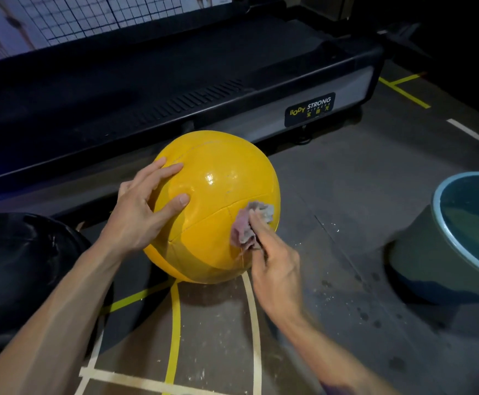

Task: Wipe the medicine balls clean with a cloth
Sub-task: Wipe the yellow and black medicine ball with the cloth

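Observation:
A large yellow medicine ball sits on the floor in the middle of the view, its top glossy and wet. My left hand lies flat on the ball's left side with straight, spread fingers. On the ball's lower right side, my right hand grips a crumpled grey-pink cloth and presses it against the surface. A black medicine ball rests at the left, partly hidden behind my left forearm.
A blue-rimmed basin with water stands on the floor at the right. A black treadmill base runs along the back, just behind the yellow ball. The floor carries yellow and white lines and some wet spots.

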Demonstrator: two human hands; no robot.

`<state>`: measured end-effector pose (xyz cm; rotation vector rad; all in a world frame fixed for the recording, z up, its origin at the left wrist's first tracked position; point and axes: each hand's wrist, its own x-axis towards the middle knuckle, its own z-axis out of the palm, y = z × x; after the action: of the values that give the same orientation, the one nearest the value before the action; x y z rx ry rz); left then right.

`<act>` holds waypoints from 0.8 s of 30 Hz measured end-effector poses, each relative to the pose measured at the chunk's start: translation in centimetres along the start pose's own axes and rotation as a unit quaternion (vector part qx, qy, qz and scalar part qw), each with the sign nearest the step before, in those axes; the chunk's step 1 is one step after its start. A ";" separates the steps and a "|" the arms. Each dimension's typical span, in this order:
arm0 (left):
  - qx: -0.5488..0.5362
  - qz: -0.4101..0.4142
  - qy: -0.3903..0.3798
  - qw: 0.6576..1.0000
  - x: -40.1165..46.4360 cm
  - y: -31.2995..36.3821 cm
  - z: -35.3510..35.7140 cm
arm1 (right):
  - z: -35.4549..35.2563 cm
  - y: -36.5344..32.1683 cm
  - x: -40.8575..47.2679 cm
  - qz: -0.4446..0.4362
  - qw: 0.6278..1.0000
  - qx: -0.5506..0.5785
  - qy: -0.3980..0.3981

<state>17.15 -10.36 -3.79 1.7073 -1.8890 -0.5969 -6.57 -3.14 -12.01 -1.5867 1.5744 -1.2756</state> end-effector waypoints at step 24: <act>0.022 0.007 0.027 0.999 1.8 1.9 1.6 | 0.7 -0.9 0.7 0.131 0.991 0.000 -0.010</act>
<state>14.54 -12.02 -3.63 1.7196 -1.8883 -0.5022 -5.69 -3.80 -11.31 -1.3356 1.7056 -1.1138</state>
